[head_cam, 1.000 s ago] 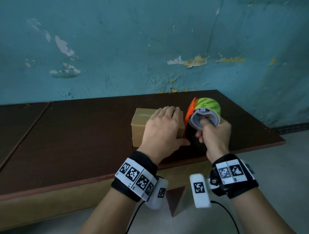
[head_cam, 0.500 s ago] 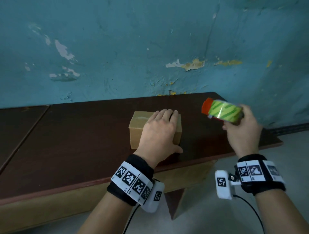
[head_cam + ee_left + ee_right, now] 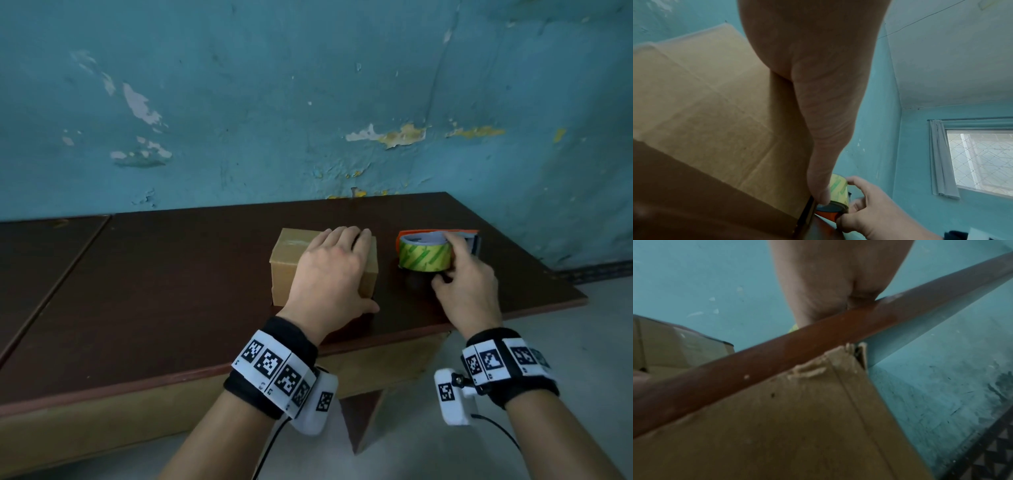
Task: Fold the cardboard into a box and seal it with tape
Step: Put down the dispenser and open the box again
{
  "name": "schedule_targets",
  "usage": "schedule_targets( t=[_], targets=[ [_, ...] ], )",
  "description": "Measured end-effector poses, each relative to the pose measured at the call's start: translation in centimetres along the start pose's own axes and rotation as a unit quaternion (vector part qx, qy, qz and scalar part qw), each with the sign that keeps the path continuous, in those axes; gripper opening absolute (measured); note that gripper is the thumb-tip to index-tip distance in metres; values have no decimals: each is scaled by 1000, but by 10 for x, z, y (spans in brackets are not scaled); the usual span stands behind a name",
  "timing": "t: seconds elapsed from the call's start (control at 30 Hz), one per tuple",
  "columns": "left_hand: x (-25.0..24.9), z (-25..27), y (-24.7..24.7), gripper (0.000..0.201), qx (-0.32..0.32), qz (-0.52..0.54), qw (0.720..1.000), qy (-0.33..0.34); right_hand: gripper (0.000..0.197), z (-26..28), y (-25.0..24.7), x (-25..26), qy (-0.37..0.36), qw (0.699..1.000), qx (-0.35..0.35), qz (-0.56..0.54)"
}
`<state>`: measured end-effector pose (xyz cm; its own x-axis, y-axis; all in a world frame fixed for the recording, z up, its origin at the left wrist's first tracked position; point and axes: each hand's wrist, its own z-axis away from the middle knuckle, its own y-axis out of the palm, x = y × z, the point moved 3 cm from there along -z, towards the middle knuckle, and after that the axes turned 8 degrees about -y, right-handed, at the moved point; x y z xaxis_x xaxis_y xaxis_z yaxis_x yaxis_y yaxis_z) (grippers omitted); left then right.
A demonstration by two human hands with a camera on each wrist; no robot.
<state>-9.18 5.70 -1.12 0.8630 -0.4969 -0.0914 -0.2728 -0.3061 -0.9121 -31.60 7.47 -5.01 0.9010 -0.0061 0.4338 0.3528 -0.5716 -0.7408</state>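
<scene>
A closed brown cardboard box (image 3: pixel 289 270) stands on the dark wooden table (image 3: pixel 171 291), with clear tape along its top seam. My left hand (image 3: pixel 337 270) lies flat on the box top, fingers straight, thumb down its near right corner. Right of the box a tape dispenser (image 3: pixel 423 257) with a green-striped roll and orange frame lies on its side on the table. My right hand (image 3: pixel 450 263) grips it, fingers curled over the roll's top and thumb at its front. The left wrist view shows the box wall (image 3: pixel 705 105) and the roll (image 3: pixel 839 188) in the curled right hand (image 3: pixel 875 211).
The table's front edge (image 3: pixel 818 340) runs just under both wrists, and its right edge lies close beyond the dispenser. A peeling blue wall (image 3: pixel 308 102) backs the table. A second tabletop (image 3: pixel 41 246) adjoins on the left. Bare floor lies below at the right.
My right hand carried the tape dispenser away from the box's right side, swung it right, and lowered it onto the table on its side. My left hand stayed flat on the box.
</scene>
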Motion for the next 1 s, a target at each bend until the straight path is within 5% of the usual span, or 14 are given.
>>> schedule_targets(
  t=[0.67,0.87,1.0],
  targets=[
    [2,2,-6,123,-22,2,999,24,66,5,1,11,-34,996,-15,87],
    [14,2,-31,133,-135,59,989,-9,61,6,-12,17,-9,991,-27,129],
    [32,4,-51,130,-229,211,949,-53,33,10,-23,25,-9,987,-115,109]
  ],
)
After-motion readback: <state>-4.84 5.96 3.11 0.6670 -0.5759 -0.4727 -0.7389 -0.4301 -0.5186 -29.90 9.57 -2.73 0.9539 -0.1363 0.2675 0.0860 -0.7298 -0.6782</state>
